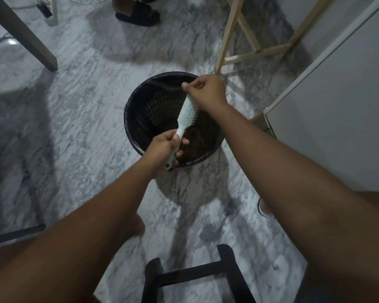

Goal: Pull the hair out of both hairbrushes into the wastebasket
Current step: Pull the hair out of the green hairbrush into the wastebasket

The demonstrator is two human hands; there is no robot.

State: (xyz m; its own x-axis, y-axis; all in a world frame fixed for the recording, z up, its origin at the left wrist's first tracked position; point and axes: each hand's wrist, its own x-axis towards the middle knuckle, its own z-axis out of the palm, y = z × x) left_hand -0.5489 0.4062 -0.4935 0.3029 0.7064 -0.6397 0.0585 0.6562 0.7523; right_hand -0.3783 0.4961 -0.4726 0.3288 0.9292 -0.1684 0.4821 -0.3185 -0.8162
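A pale green hairbrush [185,113] is held over a round black wastebasket [131,110] lined with a dark bag, with dark hair lying at its bottom. My left hand [162,149] grips the brush by its handle, bristles facing right. My right hand [206,90] is at the top end of the brush head with thumb and fingers pinched together; whether hair is between them is too fine to tell. Only one hairbrush is in view.
A black stool frame [197,274] stands close in front of me. A light wooden stand [239,40] and a white cabinet [337,95] are to the right. A table leg [24,33] and a power strip [49,12] are at far left. Another person's sandalled foot [138,13] is beyond the basket.
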